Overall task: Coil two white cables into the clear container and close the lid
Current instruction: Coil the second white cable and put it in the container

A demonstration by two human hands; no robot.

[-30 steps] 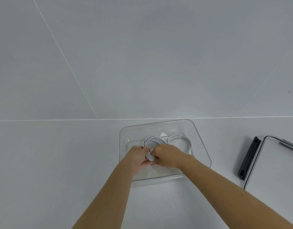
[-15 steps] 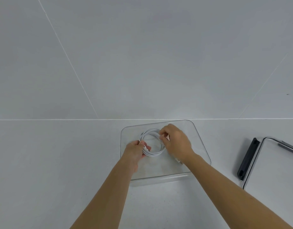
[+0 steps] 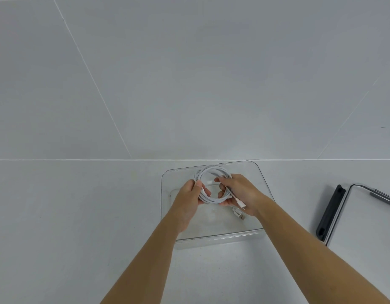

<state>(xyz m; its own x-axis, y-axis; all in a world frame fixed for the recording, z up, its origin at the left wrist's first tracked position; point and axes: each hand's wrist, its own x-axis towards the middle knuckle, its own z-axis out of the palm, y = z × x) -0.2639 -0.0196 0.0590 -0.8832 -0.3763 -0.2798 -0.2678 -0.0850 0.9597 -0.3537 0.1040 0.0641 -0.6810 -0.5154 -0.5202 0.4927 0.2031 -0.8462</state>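
Note:
A round coil of white cable (image 3: 209, 172) is held over the clear container (image 3: 258, 172) on the white counter. My left hand (image 3: 190, 198) grips the coil's left side. My right hand (image 3: 240, 191) grips its right side, with fingers curled through the loop. Two plug ends hang from the coil near my right wrist, one of them a USB plug (image 3: 240, 215). I cannot tell the two cables apart within the coil. The container's lid (image 3: 365, 220), clear with a black latch (image 3: 329, 212), lies on the counter to the right.
A white tiled wall rises behind the counter, meeting it just beyond the container's far edge. The lid reaches out of view at the right edge.
The coil has been lifted from low in the container and opened into a wider ring. My right hand moved from the far side of the coil to its right side; plug ends now dangle.

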